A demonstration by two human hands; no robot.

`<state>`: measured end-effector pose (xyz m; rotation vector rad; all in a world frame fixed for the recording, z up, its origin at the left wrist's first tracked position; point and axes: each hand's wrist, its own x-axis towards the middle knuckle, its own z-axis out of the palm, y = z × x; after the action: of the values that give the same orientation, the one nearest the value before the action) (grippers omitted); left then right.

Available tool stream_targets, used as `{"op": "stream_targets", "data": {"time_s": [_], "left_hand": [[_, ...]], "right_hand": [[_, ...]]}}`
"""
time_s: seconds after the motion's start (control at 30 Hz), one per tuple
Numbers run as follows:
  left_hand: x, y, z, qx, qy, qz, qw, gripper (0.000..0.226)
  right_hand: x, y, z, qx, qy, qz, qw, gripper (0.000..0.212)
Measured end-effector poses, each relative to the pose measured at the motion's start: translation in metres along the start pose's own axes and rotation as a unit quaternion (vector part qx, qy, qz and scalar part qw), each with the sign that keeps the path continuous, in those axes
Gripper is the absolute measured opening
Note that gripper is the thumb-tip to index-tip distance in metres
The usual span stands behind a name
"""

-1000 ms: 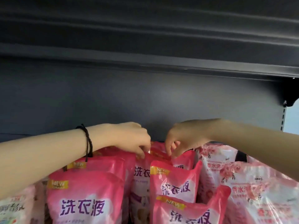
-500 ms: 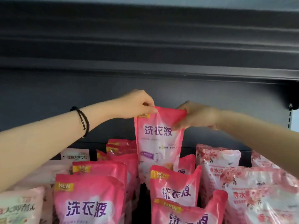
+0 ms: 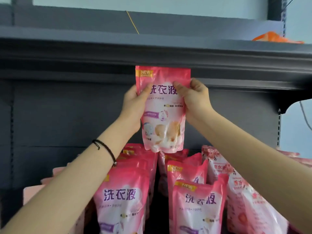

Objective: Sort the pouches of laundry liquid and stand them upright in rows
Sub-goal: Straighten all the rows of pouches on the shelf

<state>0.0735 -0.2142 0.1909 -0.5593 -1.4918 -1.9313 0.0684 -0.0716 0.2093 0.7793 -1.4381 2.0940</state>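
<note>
A dark grey shelving unit [image 3: 50, 115] is filling most of the view, its back panel running behind everything and an upper shelf edge [image 3: 152, 53] crossing the picture above the hands. On top of that upper shelf, at the far right, something orange [image 3: 276, 38] is lying, too blurred to tell what it is.

Below, rows of pink pouches are standing on the lower shelf. A left row of pink pouches [image 3: 123, 200] with purple lettering is running back from the camera, and a middle row [image 3: 197, 205] of the same kind is standing just beside it with a dark gap between them. To the right, pouches with a rose print [image 3: 217, 164] are standing close against the middle row, and paler pink packs [image 3: 33, 193] are showing at the far left behind the forearm.

Both forearms are reaching up from the lower corners. The held pouch [image 3: 163, 122] is hanging upright in the air, above the rows and clear of them, its top edge reaching up to the underside of the upper shelf. The left hand [image 3: 133, 105] is gripping its left edge, thumb pressing on the front face, and the right hand [image 3: 194, 100] is gripping the right edge the same way, so the hands are apart with the pouch clamped between them.

A black cord bracelet [image 3: 105, 150] is sitting on the left wrist, and a yellow "NEW" tag [image 3: 146, 73] is showing on the held pouch's top left corner
</note>
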Motion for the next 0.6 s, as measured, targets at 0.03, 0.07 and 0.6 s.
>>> {"op": "stream_targets", "data": {"time_s": [0.03,0.07,0.6], "left_hand": [[-0.008,0.002,0.0,-0.004,0.008,0.003,1.0,0.012],[-0.015,0.005,0.001,-0.009,0.014,0.002,1.0,0.013],[-0.169,-0.014,0.01,-0.004,0.065,0.004,0.998,0.017]], "right_hand": [[-0.006,-0.002,0.003,-0.002,0.009,0.006,1.0,0.011],[-0.012,-0.004,0.006,-0.001,0.017,0.015,1.0,0.01],[-0.16,-0.004,-0.043,-0.053,0.045,-0.007,0.998,0.006]]}}
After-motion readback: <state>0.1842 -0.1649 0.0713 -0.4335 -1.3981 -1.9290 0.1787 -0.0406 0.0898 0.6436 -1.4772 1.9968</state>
